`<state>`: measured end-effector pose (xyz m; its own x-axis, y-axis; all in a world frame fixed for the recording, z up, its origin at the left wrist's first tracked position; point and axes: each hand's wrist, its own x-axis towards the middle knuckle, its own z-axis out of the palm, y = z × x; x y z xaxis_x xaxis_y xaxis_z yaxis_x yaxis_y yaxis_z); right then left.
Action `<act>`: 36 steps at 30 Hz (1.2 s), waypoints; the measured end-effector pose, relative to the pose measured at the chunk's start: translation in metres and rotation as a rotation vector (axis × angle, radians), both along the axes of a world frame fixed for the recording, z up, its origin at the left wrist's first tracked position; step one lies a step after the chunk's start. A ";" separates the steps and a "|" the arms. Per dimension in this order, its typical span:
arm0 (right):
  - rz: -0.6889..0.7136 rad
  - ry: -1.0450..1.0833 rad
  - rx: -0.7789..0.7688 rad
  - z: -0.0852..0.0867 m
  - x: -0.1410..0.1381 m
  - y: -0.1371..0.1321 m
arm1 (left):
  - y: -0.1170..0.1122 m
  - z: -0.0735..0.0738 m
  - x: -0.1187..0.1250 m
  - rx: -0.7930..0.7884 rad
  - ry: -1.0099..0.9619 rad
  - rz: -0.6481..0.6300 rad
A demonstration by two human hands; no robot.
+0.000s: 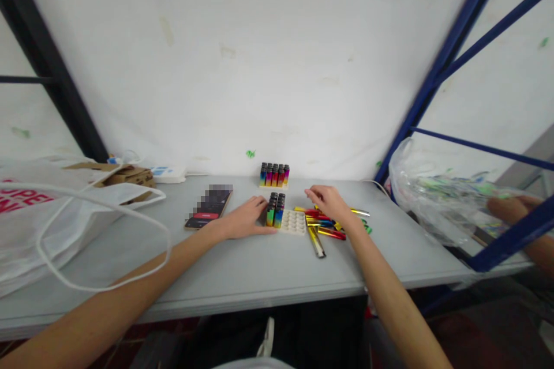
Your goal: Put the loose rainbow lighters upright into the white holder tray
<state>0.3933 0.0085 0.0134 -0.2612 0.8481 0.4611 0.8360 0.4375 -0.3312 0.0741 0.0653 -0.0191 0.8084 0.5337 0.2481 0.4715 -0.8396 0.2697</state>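
Note:
A white plastic tray (295, 223) with round holes lies on the table, its left part filled with two columns of upright shiny multicoloured lighters (274, 214) with black tops. My left hand (247, 219) curves around the left end of this tray, thumb along the front and fingers behind, gripping it. My right hand (329, 202) hangs over a pile of loose lighters (331, 233) in gold, red and blue, right of the tray. Its fingers are curled together; whatever may be between them is hidden.
Another filled rack of lighters (274, 175) stands near the wall. A phone (209, 206) lies left of my left hand. White bags with a looped cord (104, 207) and a cardboard box (125, 179) are at left. Right, behind a blue frame (433, 86), are a plastic bag (415, 190) and another person's hand (511, 210).

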 end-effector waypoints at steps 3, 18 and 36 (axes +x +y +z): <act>-0.110 -0.059 -0.067 -0.003 0.045 0.004 | 0.001 -0.001 0.000 0.017 -0.006 0.000; -0.016 0.170 -0.410 -0.002 0.086 -0.004 | 0.003 -0.002 0.000 0.031 0.005 -0.012; 0.035 0.754 -0.213 0.006 0.023 -0.003 | 0.002 -0.002 0.000 0.023 0.011 -0.001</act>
